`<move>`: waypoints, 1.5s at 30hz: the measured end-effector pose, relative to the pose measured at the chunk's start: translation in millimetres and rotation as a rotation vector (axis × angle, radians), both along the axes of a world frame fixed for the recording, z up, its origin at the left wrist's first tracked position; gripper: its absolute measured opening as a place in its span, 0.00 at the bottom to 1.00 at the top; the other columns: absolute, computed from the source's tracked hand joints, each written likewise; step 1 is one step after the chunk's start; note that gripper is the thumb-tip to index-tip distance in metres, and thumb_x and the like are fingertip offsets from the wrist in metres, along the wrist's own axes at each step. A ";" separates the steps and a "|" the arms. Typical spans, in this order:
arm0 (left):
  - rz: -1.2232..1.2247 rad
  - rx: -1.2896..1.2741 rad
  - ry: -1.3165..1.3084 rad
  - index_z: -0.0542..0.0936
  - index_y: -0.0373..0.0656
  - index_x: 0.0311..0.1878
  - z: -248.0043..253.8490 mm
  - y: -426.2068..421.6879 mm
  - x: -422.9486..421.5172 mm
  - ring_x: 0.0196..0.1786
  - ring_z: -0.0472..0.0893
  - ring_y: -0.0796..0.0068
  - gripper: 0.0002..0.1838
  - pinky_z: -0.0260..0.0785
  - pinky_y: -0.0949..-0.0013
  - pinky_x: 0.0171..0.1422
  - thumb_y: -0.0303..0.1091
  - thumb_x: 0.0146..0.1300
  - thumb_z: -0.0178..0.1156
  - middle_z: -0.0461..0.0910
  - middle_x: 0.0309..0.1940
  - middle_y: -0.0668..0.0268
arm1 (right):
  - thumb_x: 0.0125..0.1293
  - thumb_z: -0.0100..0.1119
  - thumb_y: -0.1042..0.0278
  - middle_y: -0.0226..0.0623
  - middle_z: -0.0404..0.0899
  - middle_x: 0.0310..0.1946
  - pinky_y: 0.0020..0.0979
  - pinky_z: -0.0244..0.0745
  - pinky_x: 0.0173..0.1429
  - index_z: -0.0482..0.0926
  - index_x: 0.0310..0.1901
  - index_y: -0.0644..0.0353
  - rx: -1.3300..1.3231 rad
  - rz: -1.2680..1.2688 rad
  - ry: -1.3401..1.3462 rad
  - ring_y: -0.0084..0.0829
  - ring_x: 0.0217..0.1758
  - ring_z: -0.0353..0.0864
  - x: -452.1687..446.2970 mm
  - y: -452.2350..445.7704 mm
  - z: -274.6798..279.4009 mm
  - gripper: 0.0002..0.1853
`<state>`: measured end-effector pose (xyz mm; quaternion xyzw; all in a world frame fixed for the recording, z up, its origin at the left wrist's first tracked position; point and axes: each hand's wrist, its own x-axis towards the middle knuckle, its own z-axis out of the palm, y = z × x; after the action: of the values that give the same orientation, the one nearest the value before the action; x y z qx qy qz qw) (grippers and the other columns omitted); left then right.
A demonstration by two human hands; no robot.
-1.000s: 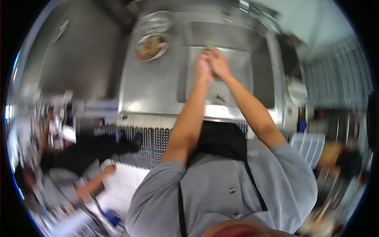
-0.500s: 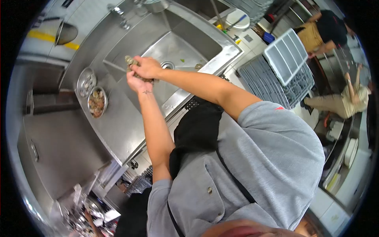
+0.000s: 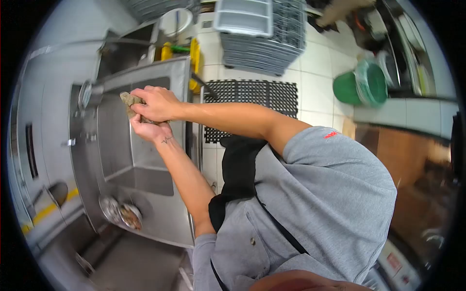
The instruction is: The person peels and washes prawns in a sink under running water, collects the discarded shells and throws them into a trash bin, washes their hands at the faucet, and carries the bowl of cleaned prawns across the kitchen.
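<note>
My right hand [image 3: 158, 103] and my left hand [image 3: 149, 130] are close together over the sink [image 3: 153, 177]. Between them is a crumpled, brownish-grey rag [image 3: 129, 99]. The fingers of my right hand curl over the rag from above. My left hand grips it from below, with its palm partly turned up. One end of the rag sticks out past the fingers on the far side, and the rest is hidden in my hands.
Two metal bowls stand on the steel counter [image 3: 162, 218]; the nearer bowl [image 3: 131, 217] holds mixed food pieces. Grey dish racks [image 3: 259, 48], a black rubber mat [image 3: 250, 92], a green bin [image 3: 347, 88] and a yellow stand [image 3: 195, 60] are on the floor beyond.
My view has swung to the right, bringing the mat and green bin into sight. Both hands have shifted along the sink, still clasping the rag. Most of the other people have left view.
</note>
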<state>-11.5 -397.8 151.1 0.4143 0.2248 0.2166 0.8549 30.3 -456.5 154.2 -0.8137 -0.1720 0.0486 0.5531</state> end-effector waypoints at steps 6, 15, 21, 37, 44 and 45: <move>-0.412 -0.081 0.031 0.70 0.37 0.60 -60.0 -168.1 44.2 0.59 0.75 0.60 0.27 0.70 0.59 0.61 0.40 0.60 0.41 0.72 0.57 0.57 | 0.61 0.55 0.49 0.47 0.79 0.45 0.43 0.74 0.51 0.76 0.56 0.48 -0.008 -0.378 0.037 0.49 0.48 0.79 11.2 -190.8 -41.1 0.23; -1.080 -0.267 0.168 0.67 0.38 0.62 -177.3 -606.3 28.3 0.58 0.74 0.61 0.26 0.67 0.62 0.64 0.30 0.58 0.45 0.73 0.55 0.58 | 0.61 0.54 0.49 0.50 0.80 0.43 0.47 0.74 0.49 0.75 0.53 0.51 -0.020 -1.101 0.281 0.52 0.47 0.79 -48.1 -610.6 -154.3 0.22; -1.484 -0.230 0.316 0.71 0.39 0.60 -221.1 -905.6 -5.2 0.55 0.77 0.61 0.23 0.69 0.61 0.61 0.33 0.61 0.46 0.76 0.54 0.58 | 0.61 0.52 0.44 0.55 0.80 0.44 0.49 0.72 0.53 0.74 0.54 0.52 -0.048 -1.555 0.447 0.57 0.49 0.78 -103.8 -889.0 -198.0 0.25; -1.777 0.523 0.133 0.75 0.40 0.59 -258.3 -1011.0 90.0 0.46 0.76 0.74 0.24 0.66 0.70 0.52 0.48 0.67 0.54 0.79 0.43 0.65 | 0.61 0.52 0.53 0.49 0.76 0.48 0.44 0.72 0.53 0.72 0.51 0.60 -0.457 -1.495 0.532 0.46 0.52 0.75 -163.7 -1263.3 -279.9 0.22; -1.247 1.566 0.781 0.78 0.32 0.53 -423.4 -478.0 65.1 0.48 0.81 0.58 0.23 0.69 0.61 0.54 0.42 0.64 0.50 0.81 0.44 0.47 | 0.54 0.61 0.63 0.45 0.81 0.38 0.45 0.77 0.40 0.78 0.44 0.59 -0.667 -0.904 0.515 0.45 0.35 0.81 -202.3 -990.7 -454.6 0.16; -1.363 1.686 0.814 0.78 0.34 0.53 -410.5 -403.2 55.7 0.53 0.78 0.55 0.25 0.67 0.60 0.59 0.45 0.64 0.47 0.79 0.49 0.48 | 0.54 0.63 0.67 0.40 0.80 0.35 0.38 0.75 0.32 0.77 0.48 0.57 -0.608 -0.681 0.738 0.35 0.30 0.78 -183.4 -931.2 -447.8 0.18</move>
<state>44.3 -801.0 -259.4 0.9273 -0.0021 -0.3575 0.1112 -153.1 -1387.7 -293.6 -0.8746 0.3246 0.1952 0.3026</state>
